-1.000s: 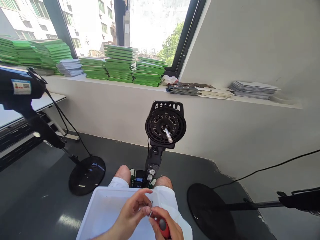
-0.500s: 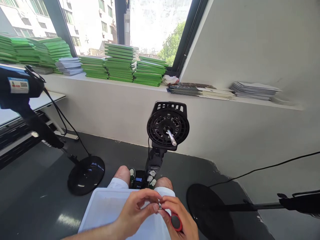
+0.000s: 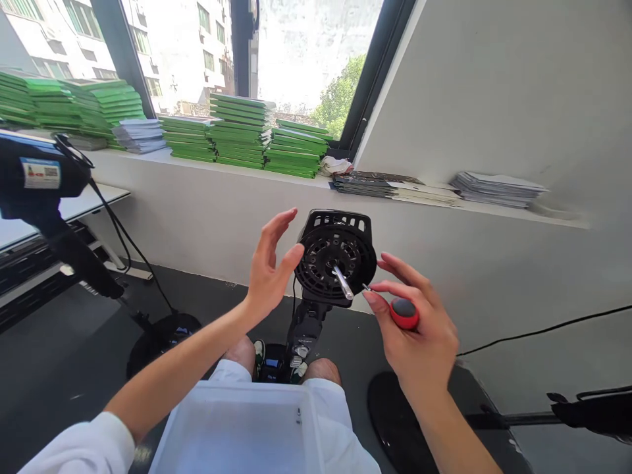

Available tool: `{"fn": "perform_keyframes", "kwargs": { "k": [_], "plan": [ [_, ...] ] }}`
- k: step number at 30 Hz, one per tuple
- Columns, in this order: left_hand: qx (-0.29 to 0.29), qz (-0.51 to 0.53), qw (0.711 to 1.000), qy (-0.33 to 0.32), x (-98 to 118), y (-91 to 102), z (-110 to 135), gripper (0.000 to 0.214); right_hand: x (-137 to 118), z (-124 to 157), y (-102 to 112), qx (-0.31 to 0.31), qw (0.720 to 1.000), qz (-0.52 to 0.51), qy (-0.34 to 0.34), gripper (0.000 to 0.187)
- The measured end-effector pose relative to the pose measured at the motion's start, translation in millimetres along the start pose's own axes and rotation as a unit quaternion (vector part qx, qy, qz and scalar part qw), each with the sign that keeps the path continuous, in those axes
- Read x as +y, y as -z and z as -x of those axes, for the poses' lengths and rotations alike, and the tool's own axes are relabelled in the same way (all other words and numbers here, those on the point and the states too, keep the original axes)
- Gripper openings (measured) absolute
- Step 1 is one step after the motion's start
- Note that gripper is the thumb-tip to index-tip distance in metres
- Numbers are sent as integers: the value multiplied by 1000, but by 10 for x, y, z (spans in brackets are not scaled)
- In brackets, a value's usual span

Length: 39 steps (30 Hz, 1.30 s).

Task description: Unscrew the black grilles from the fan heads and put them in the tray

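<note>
**Head view: both hands raised at the fan motor**

The fan motor stands on its pole straight ahead, its bare shaft pointing back at the person. Left of the motor, the left hand is spread flat and empty, thumb almost touching the housing rim. Right of the motor, the right hand is closed round a red-handled screwdriver, and its fingertips pinch what looks like a small screw just beside the shaft.

The screw is tiny and held only at the fingertips while the same hand grips the tool; a slip would likely drop it past the white tray on the lap below the motor, onto the dark floor.

A label on the fan head far left of the motor carries print too small to read.
</note>
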<state>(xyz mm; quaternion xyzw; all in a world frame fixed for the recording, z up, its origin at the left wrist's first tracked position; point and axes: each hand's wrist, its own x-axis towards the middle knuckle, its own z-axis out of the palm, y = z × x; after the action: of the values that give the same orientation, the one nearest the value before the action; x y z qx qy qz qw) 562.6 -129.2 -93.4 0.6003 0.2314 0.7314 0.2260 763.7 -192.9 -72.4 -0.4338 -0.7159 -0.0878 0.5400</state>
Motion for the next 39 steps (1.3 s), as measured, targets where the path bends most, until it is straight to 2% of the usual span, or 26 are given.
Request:
{"fn": "perform_keyframes", "kwargs": {
  "k": [4,7,12,19,23,25,28,29,32,35,37,39],
  "plan": [
    [-139,14,990,25,-116,-108,-289,53,110,-117,-106,-11,998,45,52,8],
    [-184,30,981,47,-165,-133,-323,54,149,-140,-122,-14,995,67,67,7],
    [-160,37,985,45,-169,-163,-315,46,133,-183,-91,-25,995,91,42,2],
    [-161,13,986,38,-133,-189,-351,42,93,-372,-30,-89,983,155,29,18],
    [-161,16,986,32,-157,-182,-354,41,168,-435,-66,-115,990,83,-9,22],
    [-160,13,986,33,-163,-180,-353,42,219,-410,-103,-101,993,13,-52,21],
    [-162,13,986,30,-167,-184,-370,43,283,-334,-171,-71,986,-78,-129,56],
    [-164,12,986,28,-171,-189,-383,43,297,-310,-195,-71,981,-96,-154,62],
    [-178,-3,984,20,-203,-205,-421,42,312,-274,-269,-80,965,-130,-213,53],
    [-147,-65,987,-22,-241,-205,-386,42,296,-289,-337,-64,957,-157,-236,48],
    [-91,-119,984,-92,-245,-179,-307,40,280,-310,-374,-60,953,-170,-244,47],
    [-87,-164,965,-185,-216,-138,-216,35,270,-323,-400,-58,950,-183,-245,46]
  ]
}}
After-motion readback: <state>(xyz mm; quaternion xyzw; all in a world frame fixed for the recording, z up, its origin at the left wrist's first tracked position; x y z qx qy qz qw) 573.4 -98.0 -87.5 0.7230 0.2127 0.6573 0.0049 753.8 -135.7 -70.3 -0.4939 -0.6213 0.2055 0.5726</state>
